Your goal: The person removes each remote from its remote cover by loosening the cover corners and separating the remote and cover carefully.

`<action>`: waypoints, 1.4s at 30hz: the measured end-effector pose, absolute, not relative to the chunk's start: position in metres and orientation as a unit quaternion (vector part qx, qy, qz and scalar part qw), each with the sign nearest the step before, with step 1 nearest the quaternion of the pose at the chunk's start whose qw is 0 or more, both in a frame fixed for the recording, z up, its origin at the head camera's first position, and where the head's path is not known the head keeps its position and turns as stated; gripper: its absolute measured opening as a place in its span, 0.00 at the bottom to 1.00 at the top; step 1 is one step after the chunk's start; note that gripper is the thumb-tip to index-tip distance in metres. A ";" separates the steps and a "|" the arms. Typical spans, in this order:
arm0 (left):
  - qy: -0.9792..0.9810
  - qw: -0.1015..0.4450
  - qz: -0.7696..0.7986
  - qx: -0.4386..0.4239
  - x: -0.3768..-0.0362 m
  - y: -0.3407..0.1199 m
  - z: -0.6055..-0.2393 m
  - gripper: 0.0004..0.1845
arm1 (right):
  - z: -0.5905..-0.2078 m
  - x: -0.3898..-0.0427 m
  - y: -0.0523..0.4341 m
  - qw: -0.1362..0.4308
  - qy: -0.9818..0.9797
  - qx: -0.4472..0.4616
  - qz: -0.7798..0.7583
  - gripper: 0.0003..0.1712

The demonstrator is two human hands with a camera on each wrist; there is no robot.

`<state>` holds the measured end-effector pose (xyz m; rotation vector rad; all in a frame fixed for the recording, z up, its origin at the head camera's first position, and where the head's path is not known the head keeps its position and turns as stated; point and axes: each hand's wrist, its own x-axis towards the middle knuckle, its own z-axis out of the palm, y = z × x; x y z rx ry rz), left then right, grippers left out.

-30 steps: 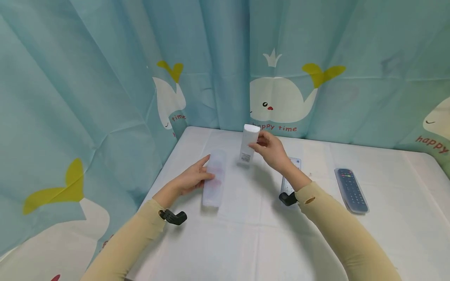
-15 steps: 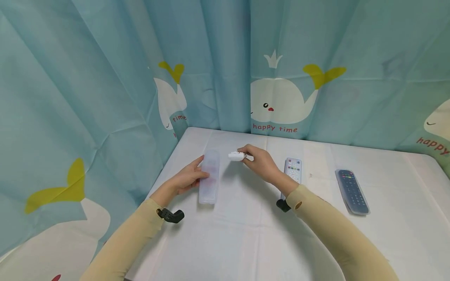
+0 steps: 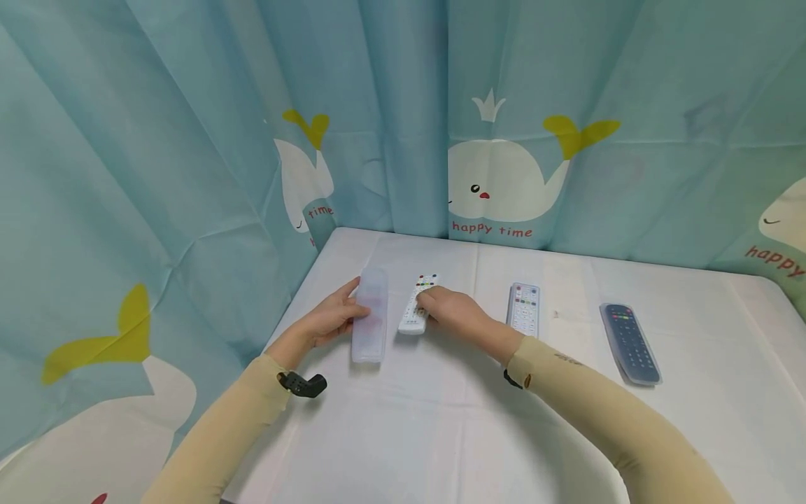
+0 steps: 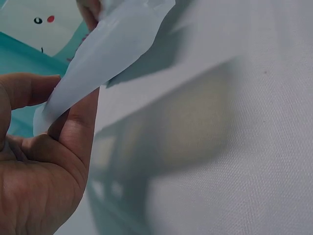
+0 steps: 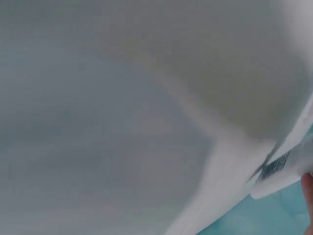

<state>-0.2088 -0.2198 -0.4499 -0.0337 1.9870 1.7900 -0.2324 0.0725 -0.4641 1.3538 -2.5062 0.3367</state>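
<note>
My left hand [image 3: 329, 320] pinches a translucent, frosted remote cover [image 3: 369, 337] along its left side, thumb on top and fingers beneath. In the left wrist view the soft cover [image 4: 115, 49] is tilted over the cloth between thumb and fingers. Just right of it, my right hand [image 3: 464, 313] grips a white remote control [image 3: 412, 320] with its buttons facing up and its near end angled left. The hand hides part of the remote's right side. Only an edge of that remote [image 5: 274, 169], bearing a dark label, shows in the right wrist view beside a fingertip.
A white remote in a clear cover [image 3: 524, 308] lies behind my right forearm. Farther right is a dark remote in a clear cover [image 3: 630, 343]. A whale-print curtain [image 3: 390, 119] rises at the back and left edges of the white-clothed table [image 3: 403, 441].
My right hand has turned the white remote from upright, label side showing, to buttons up, and brought it down and left toward the cover. My left hand has shifted slightly left with the cover.
</note>
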 end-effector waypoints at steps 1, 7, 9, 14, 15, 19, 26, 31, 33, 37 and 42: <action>0.723 0.231 0.651 -0.013 -0.209 -0.220 -0.450 0.50 | -0.465 -0.232 0.071 0.143 -0.861 0.478 0.104 0.12; 0.721 0.235 0.652 -0.018 -0.211 -0.221 -0.451 0.51 | -0.474 -0.232 0.067 0.157 -0.840 0.518 0.040 0.10; 0.719 0.235 0.654 -0.017 -0.211 -0.221 -0.451 0.51 | -0.476 -0.232 0.066 0.154 -0.837 0.525 0.019 0.12; 0.717 0.233 0.657 -0.017 -0.213 -0.221 -0.450 0.51 | -0.477 -0.232 0.065 0.148 -0.829 0.538 -0.028 0.13; 0.718 0.233 0.656 -0.017 -0.214 -0.220 -0.450 0.51 | -0.477 -0.231 0.064 0.148 -0.828 0.540 -0.033 0.13; 0.724 0.233 0.649 -0.015 -0.217 -0.219 -0.451 0.51 | -0.477 -0.231 0.065 0.147 -0.828 0.541 -0.036 0.13; 0.732 0.232 0.640 -0.008 -0.223 -0.218 -0.453 0.47 | -0.479 -0.229 0.067 0.145 -0.832 0.535 -0.032 0.14; 0.741 0.235 0.630 -0.012 -0.228 -0.216 -0.454 0.45 | -0.482 -0.228 0.071 0.129 -0.841 0.525 -0.002 0.10; 0.745 0.236 0.623 -0.011 -0.230 -0.214 -0.454 0.45 | -0.482 -0.227 0.073 0.116 -0.846 0.521 0.016 0.08; 0.751 0.239 0.615 -0.009 -0.234 -0.209 -0.454 0.45 | -0.481 -0.225 0.077 0.086 -0.856 0.509 0.042 0.06; 0.764 0.235 0.601 -0.010 -0.239 -0.203 -0.455 0.44 | -0.478 -0.221 0.084 0.061 -0.869 0.488 0.057 0.14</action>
